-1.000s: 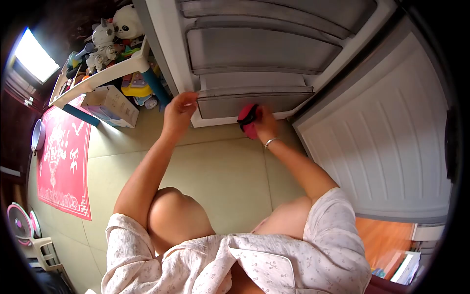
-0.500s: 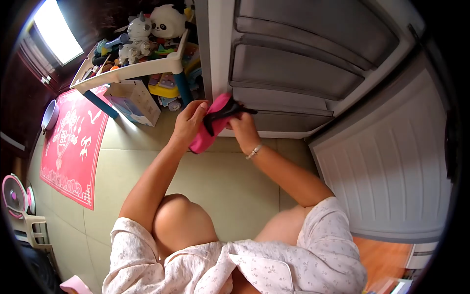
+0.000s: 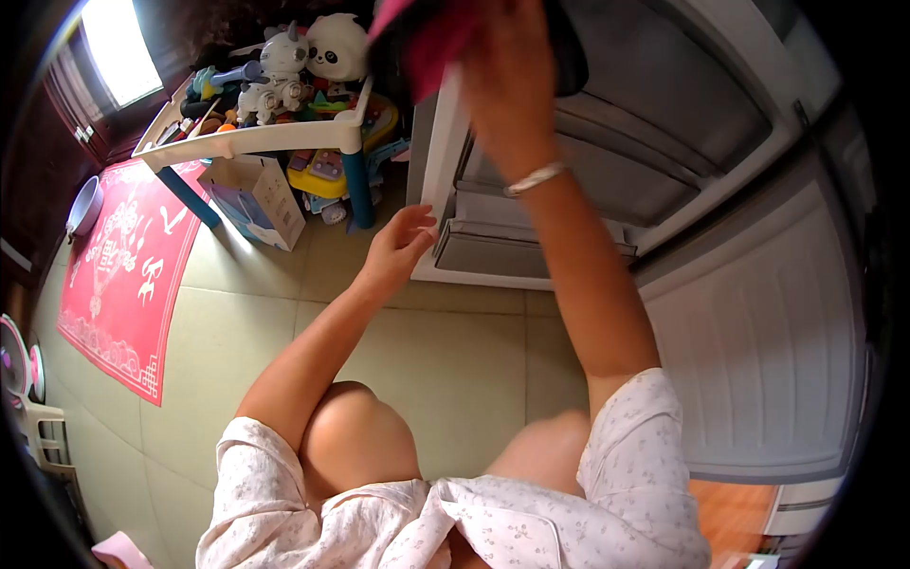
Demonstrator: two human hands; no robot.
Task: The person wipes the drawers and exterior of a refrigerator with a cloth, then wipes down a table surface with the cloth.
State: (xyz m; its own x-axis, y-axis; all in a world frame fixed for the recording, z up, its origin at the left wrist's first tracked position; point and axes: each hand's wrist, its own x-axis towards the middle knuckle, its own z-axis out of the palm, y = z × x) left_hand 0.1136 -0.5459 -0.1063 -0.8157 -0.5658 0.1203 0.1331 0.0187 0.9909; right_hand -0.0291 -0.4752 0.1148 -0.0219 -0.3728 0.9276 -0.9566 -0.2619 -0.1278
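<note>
My right hand [image 3: 512, 109] is raised high at the top of the head view, its fingers closed on a pink and black item [image 3: 431, 47]. That item looks soft but is blurred and partly cut off by the frame, so its kind is unclear. Lower and to the left, my left hand [image 3: 403, 247] is empty, fingers apart and slightly curled, beside the bottom front edge of the open freezer. Grey drawers [image 3: 654, 104] fill the freezer behind my right arm, and its white door [image 3: 749, 351] stands swung out to the right.
A cream toy table [image 3: 256, 140] with teal legs, piled with toys, stands at the left. Beneath it are a white box [image 3: 251, 201] and a yellow toy [image 3: 318, 174]. Further left lie a red mat [image 3: 118, 275] and a purple basin [image 3: 85, 206]. My knees are above the tiled floor.
The pink and black item has gone from between both hands up to the top of the view in my right hand. My left hand has let go and sits slightly lower.
</note>
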